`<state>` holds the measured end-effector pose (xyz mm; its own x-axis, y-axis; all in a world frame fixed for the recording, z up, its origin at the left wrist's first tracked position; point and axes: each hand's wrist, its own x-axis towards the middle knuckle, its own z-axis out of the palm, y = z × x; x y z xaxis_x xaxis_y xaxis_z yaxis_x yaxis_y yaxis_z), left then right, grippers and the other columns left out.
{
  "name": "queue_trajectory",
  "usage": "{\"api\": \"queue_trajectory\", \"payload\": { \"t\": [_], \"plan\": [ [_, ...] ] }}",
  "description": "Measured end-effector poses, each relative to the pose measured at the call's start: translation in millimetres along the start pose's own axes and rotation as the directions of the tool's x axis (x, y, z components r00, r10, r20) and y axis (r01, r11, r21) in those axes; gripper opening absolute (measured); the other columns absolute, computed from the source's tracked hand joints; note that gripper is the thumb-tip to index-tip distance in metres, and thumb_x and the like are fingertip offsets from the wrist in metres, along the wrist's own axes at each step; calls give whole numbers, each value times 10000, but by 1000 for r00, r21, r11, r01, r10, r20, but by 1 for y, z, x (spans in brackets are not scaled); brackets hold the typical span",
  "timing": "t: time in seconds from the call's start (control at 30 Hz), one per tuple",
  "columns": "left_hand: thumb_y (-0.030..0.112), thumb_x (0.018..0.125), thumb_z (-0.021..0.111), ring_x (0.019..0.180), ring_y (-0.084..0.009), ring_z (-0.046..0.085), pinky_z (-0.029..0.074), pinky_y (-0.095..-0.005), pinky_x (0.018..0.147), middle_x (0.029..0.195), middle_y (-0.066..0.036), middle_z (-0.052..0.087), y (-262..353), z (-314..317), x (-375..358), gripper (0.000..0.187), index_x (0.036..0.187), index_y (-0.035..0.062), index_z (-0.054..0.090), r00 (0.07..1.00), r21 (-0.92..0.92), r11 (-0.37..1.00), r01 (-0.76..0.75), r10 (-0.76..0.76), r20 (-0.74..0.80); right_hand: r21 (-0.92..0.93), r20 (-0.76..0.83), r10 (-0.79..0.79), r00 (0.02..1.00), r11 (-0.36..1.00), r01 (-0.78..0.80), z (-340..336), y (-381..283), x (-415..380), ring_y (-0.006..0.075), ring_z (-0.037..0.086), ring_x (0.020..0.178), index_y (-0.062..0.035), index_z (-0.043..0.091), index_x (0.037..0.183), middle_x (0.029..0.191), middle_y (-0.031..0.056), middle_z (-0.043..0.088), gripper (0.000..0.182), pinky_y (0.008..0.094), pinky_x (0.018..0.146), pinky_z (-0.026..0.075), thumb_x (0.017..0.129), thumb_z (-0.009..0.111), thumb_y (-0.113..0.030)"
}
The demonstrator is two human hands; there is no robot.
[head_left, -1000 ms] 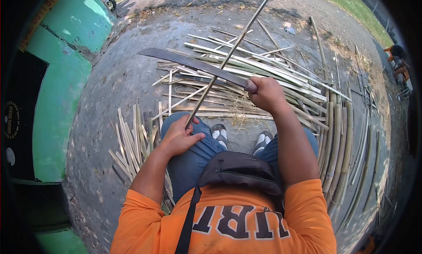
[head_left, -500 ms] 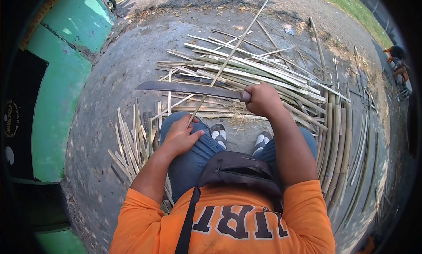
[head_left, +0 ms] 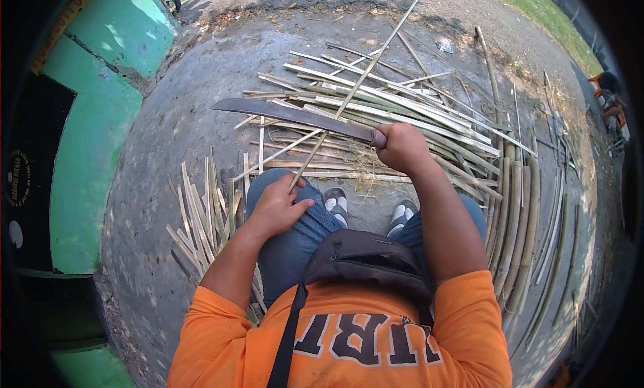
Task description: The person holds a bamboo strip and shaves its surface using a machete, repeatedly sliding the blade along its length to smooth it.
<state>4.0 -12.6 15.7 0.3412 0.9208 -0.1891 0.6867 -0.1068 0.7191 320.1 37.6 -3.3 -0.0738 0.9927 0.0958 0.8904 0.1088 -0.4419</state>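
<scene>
My right hand (head_left: 402,148) is wrapped round the wooden handle of a long machete (head_left: 288,114), whose dark blade points left. The blade crosses a long thin bamboo strip (head_left: 365,73) near its middle. My left hand (head_left: 278,203) rests over my left knee and grips the near end of that strip, which slants up and away to the right. Beyond my feet lies a loose pile of split bamboo strips (head_left: 402,113).
More split strips (head_left: 194,220) lie on the left. Whole bamboo poles (head_left: 513,220) lie side by side on the right. A green wall (head_left: 90,140) stands at the left. A person (head_left: 612,103) sits at the far right.
The machete blade has tilted, its tip now higher relative to the handle. The strip leans slightly more to the right. My left hand keeps its hold.
</scene>
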Motion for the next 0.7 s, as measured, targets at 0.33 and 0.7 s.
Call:
{"api": "queue_trajectory", "payload": {
  "t": [0.33,0.7],
  "plan": [
    [195,830,843,658,-246,563,480,-395,653,733,-105,580,2,4,-2,418,1148,39,621,1000,38,999,-10,11,-21,-13,163,-108,981,994,111,1,-41,-12,370,717,862,-161,749,883,858,132,746,155,491,773,567,742,692,-190],
    [189,852,832,687,-258,590,495,-405,675,775,-130,617,-1,3,-4,405,1153,35,611,999,13,1000,22,-22,-35,-9,-71,40,997,999,-41,9,-3,-2,386,714,859,-147,742,878,853,157,740,120,500,779,572,795,700,-223]
  ]
}}
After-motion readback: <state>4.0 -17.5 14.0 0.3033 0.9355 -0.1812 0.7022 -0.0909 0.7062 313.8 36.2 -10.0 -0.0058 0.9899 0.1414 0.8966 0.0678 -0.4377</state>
